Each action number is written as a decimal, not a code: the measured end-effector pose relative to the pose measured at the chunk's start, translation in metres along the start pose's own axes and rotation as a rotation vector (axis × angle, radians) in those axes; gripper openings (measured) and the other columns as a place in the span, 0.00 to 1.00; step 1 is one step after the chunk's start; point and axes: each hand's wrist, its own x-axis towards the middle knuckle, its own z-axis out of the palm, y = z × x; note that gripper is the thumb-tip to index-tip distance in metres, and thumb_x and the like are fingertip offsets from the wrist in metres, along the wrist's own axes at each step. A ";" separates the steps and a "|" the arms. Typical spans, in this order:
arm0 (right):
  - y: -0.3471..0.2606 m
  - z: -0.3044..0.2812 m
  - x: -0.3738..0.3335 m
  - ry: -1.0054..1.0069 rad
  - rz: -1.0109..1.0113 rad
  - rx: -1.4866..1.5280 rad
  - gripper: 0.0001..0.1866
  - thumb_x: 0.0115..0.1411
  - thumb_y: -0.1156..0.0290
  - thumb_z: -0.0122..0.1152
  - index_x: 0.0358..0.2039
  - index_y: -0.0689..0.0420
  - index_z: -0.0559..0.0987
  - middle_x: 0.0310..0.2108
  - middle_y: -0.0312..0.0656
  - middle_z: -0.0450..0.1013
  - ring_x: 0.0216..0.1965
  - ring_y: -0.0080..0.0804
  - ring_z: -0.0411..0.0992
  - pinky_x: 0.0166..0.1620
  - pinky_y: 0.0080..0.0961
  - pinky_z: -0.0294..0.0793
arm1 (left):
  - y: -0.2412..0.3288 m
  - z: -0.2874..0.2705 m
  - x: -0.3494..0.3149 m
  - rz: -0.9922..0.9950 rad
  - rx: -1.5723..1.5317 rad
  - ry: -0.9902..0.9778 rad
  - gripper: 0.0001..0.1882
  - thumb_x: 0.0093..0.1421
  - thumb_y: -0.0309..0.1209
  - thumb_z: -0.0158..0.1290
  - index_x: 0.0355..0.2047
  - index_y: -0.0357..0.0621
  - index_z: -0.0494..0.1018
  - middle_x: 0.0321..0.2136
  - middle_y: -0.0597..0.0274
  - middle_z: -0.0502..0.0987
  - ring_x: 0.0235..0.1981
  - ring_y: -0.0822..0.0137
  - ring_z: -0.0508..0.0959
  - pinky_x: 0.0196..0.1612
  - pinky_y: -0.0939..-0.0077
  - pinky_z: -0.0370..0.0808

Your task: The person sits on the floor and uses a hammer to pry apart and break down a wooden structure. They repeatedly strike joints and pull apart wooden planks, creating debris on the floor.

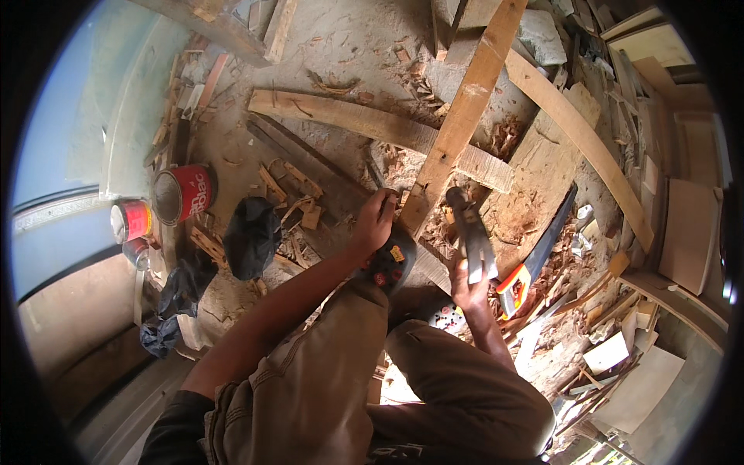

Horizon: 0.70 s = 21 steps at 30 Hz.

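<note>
Long plank (457, 132), hammer (471, 232) alongside

From here, the right hand (468, 292) has fingers clamped on the hammer near the plank's lower end; the left hand (375, 223) curls there, hold unclear. Looks like hammering; a blow calls for fingertips clear.

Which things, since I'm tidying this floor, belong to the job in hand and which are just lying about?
Likely in the job:
hammer, gripped in the right hand
long plank, its near end beside the left hand

Apparently just lying about:
saw, unheld
big red can
smaller tin
wood scraps
</note>
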 end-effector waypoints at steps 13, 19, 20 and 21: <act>-0.016 0.001 0.015 -0.225 -0.538 -0.057 0.18 0.56 0.56 0.62 0.28 0.60 0.75 0.20 0.45 0.71 0.19 0.41 0.71 0.20 0.33 0.69 | 0.015 0.001 0.001 -0.042 0.085 -0.018 0.13 0.69 0.35 0.42 0.44 0.39 0.70 0.31 0.57 0.73 0.34 0.67 0.73 0.40 0.74 0.69; -0.022 0.011 0.001 -0.345 -0.052 -0.459 0.13 0.59 0.64 0.57 0.38 0.62 0.75 0.19 0.53 0.70 0.21 0.52 0.73 0.25 0.41 0.72 | -0.007 0.004 0.006 0.131 0.042 0.102 0.10 0.67 0.32 0.43 0.39 0.38 0.70 0.24 0.56 0.72 0.23 0.65 0.70 0.30 0.70 0.69; -0.034 0.016 0.004 -0.331 0.031 -0.248 0.14 0.58 0.65 0.57 0.38 0.64 0.76 0.19 0.55 0.70 0.20 0.53 0.73 0.25 0.40 0.73 | 0.001 0.004 0.003 0.078 0.060 0.092 0.10 0.67 0.32 0.43 0.39 0.38 0.70 0.25 0.56 0.72 0.24 0.66 0.70 0.31 0.70 0.69; -0.034 0.020 -0.002 -0.342 -0.054 -0.304 0.15 0.57 0.62 0.59 0.36 0.63 0.75 0.19 0.53 0.70 0.20 0.53 0.72 0.25 0.40 0.73 | 0.008 0.003 0.001 0.025 0.079 0.083 0.10 0.68 0.32 0.43 0.40 0.38 0.70 0.25 0.57 0.72 0.24 0.66 0.70 0.31 0.70 0.69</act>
